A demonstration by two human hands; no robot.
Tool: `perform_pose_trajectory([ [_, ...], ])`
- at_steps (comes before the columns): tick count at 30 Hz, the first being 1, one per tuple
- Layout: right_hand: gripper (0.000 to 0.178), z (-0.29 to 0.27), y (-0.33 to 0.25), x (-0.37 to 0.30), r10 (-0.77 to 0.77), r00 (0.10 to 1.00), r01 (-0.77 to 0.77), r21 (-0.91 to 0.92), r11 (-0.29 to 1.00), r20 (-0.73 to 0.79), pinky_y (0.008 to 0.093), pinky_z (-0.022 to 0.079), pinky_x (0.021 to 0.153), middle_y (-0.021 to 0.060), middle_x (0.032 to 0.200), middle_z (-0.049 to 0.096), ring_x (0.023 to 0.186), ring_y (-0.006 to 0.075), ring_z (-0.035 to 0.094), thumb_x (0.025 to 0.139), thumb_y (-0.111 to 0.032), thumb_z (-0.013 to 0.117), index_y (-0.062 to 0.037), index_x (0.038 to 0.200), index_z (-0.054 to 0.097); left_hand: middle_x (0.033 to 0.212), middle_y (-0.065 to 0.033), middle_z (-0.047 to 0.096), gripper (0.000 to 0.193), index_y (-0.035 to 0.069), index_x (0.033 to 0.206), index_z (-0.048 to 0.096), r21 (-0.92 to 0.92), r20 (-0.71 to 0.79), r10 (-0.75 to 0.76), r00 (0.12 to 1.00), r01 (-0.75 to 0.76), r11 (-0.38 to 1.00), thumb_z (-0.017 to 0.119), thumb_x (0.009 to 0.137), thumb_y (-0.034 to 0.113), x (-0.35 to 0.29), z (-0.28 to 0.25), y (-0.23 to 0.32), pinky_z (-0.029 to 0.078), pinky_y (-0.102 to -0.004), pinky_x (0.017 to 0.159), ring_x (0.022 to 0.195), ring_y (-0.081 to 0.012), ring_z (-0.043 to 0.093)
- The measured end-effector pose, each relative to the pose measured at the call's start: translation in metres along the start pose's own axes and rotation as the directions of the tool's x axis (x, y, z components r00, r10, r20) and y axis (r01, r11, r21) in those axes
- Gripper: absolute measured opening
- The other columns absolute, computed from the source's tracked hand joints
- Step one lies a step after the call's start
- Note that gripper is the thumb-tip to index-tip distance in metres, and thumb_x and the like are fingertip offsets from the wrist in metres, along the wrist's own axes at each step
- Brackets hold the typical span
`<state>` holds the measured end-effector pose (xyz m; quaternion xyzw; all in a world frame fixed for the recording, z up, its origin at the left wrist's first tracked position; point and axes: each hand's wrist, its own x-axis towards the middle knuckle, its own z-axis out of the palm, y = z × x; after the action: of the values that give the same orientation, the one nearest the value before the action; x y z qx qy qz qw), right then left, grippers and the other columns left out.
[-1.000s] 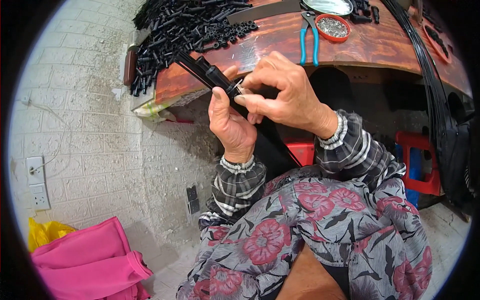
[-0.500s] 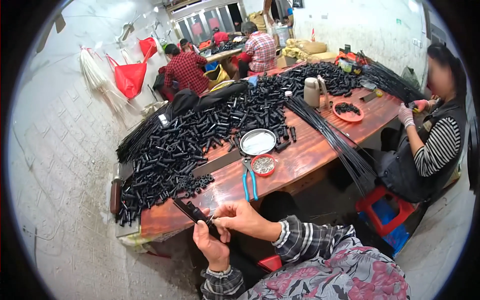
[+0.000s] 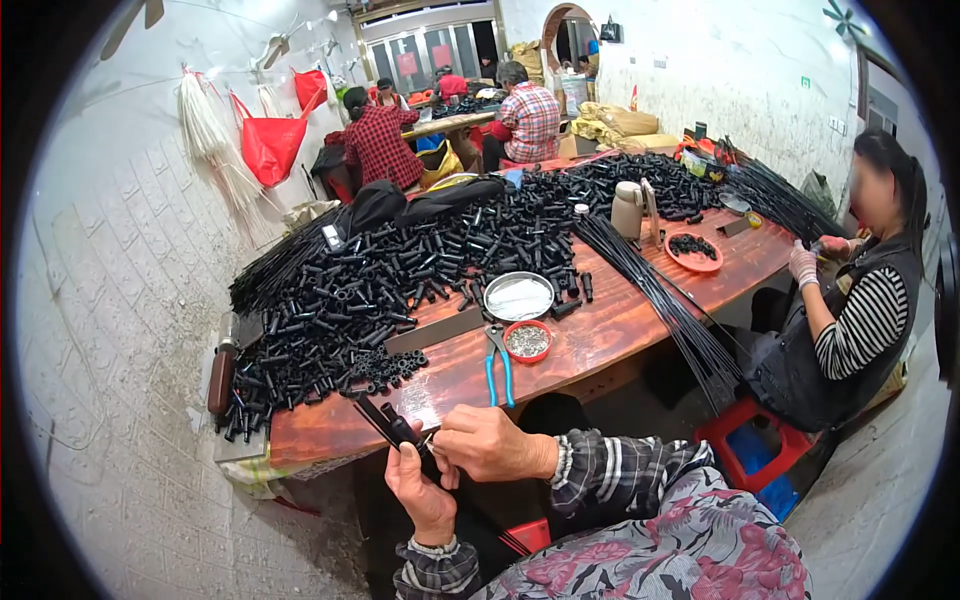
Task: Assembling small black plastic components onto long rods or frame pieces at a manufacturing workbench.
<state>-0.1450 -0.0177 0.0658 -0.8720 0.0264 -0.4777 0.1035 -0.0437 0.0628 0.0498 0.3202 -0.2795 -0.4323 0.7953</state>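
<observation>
My left hand [image 3: 424, 500] is closed round a black tubular part [image 3: 402, 429] and thin black rods [image 3: 370, 412] beside it, held just off the table's near edge. Against the lower end of that part, my right hand [image 3: 488, 442] has its fingers curled and pressed together; whatever they pinch is hidden. On the table beyond my hands lie pliers with blue handles [image 3: 498, 366]. Beside them stands a small red bowl of tiny metal pieces [image 3: 527, 342]. A round metal dish [image 3: 519, 297] with pale, thin pieces sits behind the bowl.
A large heap of black tubular parts [image 3: 400, 270] covers the table's left and far side. Long black rods [image 3: 665, 300] jut over the front edge. A beige thermos [image 3: 627, 210] stands near an orange plate [image 3: 694, 253]. A co-worker [image 3: 850, 270] sits at the right.
The view has shifted slightly, so the room sits lower in the picture. My right hand's fingers have curled closer over the part; the left keeps its hold.
</observation>
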Motion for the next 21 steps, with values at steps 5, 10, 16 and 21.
perform_pose_trajectory([
  [5,0.014,-0.008,0.007,0.005,0.471,0.640,-0.726,0.679,0.110,0.607,0.0258,0.046,0.051,0.0075,0.060,0.057,0.057,0.0150,0.059,0.080,-0.004,0.049,0.0020,0.068,0.052,0.059,-0.0046,0.050,0.032,-0.002,0.103,0.049,0.033,-0.014,0.045,0.999,-0.045,0.998,0.045,0.088,0.026,0.001,0.003,-0.006,0.029,-0.0221,0.033,0.038,-0.0093,0.039],
  [10,0.033,-0.019,0.042,-0.022,0.515,0.841,-0.461,-0.280,0.842,0.165,0.0382,0.045,0.064,0.0149,0.077,0.057,0.074,0.0309,0.055,0.066,-0.029,0.069,-0.0014,0.081,0.059,0.053,-0.0050,0.042,0.041,-0.001,0.104,0.047,-0.033,0.048,0.000,0.999,0.001,0.999,0.035,0.091,0.036,0.014,-0.016,-0.008,0.029,-0.0241,0.036,0.038,-0.0120,0.034],
  [16,0.049,-0.027,0.078,-0.029,0.569,0.800,-0.350,-0.620,0.702,0.192,0.0370,0.046,0.067,0.0121,0.084,0.050,0.083,0.0296,0.048,0.059,-0.042,0.070,0.0005,0.078,0.056,0.054,-0.0056,0.045,0.046,-0.002,0.105,0.048,-0.016,-0.017,-0.077,0.997,0.077,0.997,0.033,0.090,0.039,0.015,-0.024,-0.006,0.029,-0.0246,0.037,0.038,-0.0119,0.035],
  [21,0.045,-0.018,0.072,-0.042,0.569,0.778,-0.320,-0.612,0.723,0.266,0.0359,0.047,0.066,0.0130,0.083,0.049,0.081,0.0280,0.049,0.059,-0.033,0.072,0.0039,0.077,0.054,0.054,-0.0071,0.048,0.054,-0.004,0.104,0.050,0.038,-0.036,-0.082,0.996,0.083,0.996,0.033,0.089,0.045,0.008,-0.026,-0.007,0.029,-0.0245,0.036,0.037,-0.0111,0.035],
])
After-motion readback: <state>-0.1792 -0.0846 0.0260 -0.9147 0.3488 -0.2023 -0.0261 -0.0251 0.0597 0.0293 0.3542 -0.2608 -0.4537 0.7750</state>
